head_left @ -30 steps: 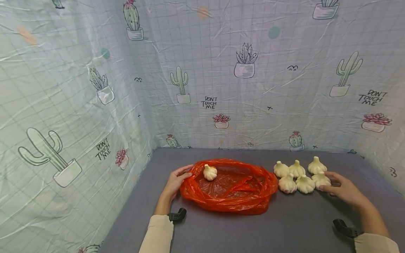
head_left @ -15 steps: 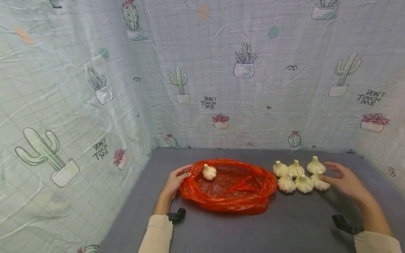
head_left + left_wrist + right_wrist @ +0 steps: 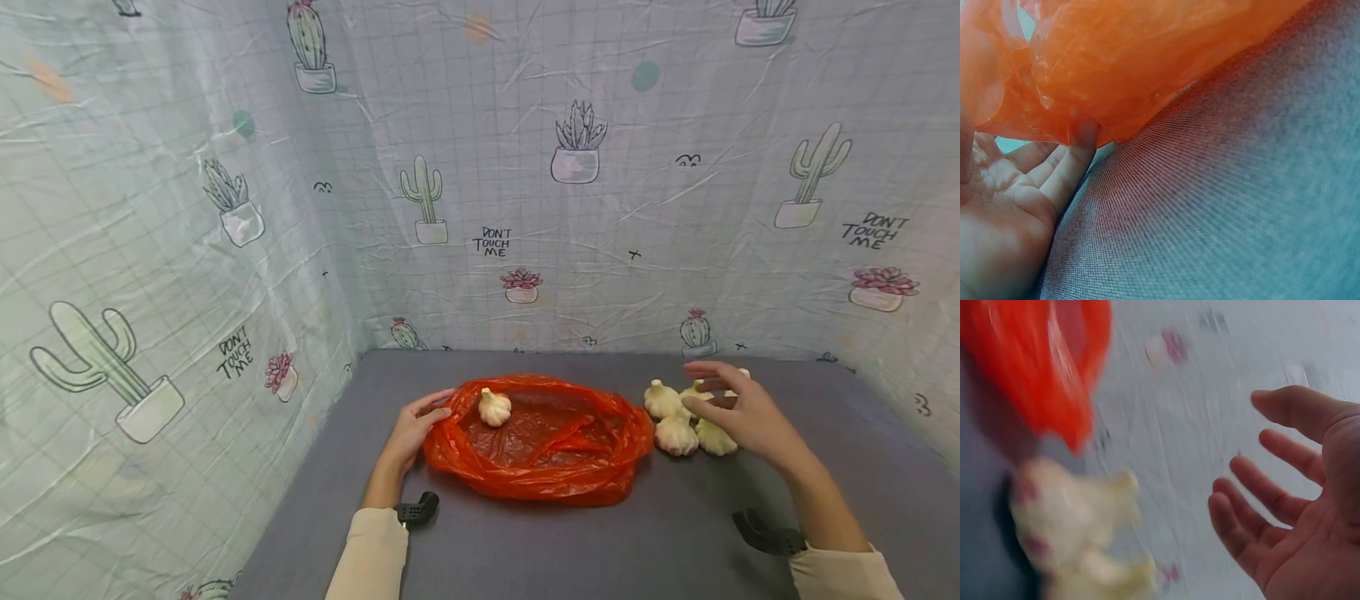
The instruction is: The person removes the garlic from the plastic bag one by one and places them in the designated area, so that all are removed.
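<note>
A red plastic bag [image 3: 562, 487] lies with its mouth spread wide, and one garlic bulb [image 3: 495, 407] sits inside near its left edge. My left hand [image 3: 408, 433] holds the bag's left rim, thumb on the near side and fingers behind. In the left wrist view its fingertips show against the translucent orange-red plastic [image 3: 1122, 69]. My right hand [image 3: 742, 412] is over the garlic group, fingers spread and slightly bent, holding nothing. It partly hides the bulbs; a front bulb [image 3: 677, 435] and a back bulb [image 3: 662, 400] show left of it. The right wrist view shows blurred garlic [image 3: 1072, 506].
The grey tabletop [image 3: 570, 550] runs back to a cactus-printed curtain [image 3: 480, 167] behind and another at the left. The garlic group stands just right of the bag. Each wrist wears a black camera mount [image 3: 765, 533].
My right hand has let go of the front right garlic bulb, lifted away from it and swung left over the group. My left hand stays at the bag's rim.
</note>
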`<state>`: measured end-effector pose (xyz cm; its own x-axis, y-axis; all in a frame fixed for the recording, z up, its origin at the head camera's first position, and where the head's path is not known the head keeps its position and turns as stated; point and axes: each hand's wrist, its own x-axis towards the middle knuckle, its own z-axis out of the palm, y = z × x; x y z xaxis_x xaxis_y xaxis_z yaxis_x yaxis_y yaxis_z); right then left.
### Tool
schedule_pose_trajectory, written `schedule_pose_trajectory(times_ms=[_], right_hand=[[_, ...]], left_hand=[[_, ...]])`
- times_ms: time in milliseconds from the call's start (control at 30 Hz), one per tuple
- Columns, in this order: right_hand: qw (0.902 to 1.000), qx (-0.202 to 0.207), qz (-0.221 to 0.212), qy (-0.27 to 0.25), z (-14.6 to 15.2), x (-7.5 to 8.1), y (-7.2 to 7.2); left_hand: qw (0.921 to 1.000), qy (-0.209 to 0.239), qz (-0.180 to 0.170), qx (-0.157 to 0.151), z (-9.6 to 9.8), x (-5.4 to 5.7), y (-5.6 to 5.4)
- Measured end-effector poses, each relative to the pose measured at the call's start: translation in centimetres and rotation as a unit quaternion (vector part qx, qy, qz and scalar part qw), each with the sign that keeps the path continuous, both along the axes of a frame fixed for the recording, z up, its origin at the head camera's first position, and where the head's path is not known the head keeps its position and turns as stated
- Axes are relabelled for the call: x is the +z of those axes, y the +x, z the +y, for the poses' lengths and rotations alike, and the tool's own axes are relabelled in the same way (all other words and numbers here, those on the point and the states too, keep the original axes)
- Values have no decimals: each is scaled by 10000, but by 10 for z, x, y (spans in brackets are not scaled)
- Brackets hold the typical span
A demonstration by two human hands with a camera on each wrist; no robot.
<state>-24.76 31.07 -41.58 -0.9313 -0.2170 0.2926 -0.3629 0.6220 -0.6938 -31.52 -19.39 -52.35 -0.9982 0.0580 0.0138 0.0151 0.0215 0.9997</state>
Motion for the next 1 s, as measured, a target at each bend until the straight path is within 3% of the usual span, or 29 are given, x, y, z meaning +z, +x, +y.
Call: schedule_pose_trajectory(times_ms=[200,467,767,1000], right_hand=[[9943,760,592,-454,-61,-16,1],[9903,1327,42,-410,-135,-35,-5],[9840,1488,-696,-693,-191,-42,-32],[9802,1474,-959,-913,-222,-51,-47]], left_hand=[[10000,-15,-18,-21,0,0,0],[10000,3,-20,25,1,2,2],[10000,7,2,21,0,2,1],[10000,28,12,12,0,3,3]])
